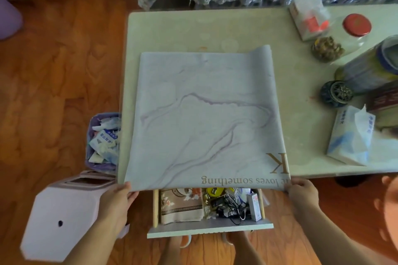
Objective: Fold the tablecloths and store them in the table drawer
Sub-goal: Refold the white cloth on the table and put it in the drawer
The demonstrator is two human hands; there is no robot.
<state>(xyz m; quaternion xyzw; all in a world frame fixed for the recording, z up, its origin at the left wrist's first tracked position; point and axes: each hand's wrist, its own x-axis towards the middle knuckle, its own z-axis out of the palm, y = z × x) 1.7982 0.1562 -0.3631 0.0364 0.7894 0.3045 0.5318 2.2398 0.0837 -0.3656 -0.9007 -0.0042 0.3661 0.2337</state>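
A pale marble-patterned tablecloth with gold lettering lies folded over on the table, its far right corner curled up. My left hand pinches its near left corner. My right hand grips the near right corner. Both corners hang just past the table's front edge. Below that edge the table drawer stands pulled open. Inside it lies a folded beige patterned cloth on the left, with cables and small items on the right.
A tissue pack, jars, a nut-filled container, a round dark tin and a wrapped box crowd the table's right side. A full waste bin and a white stool stand on the wooden floor at left.
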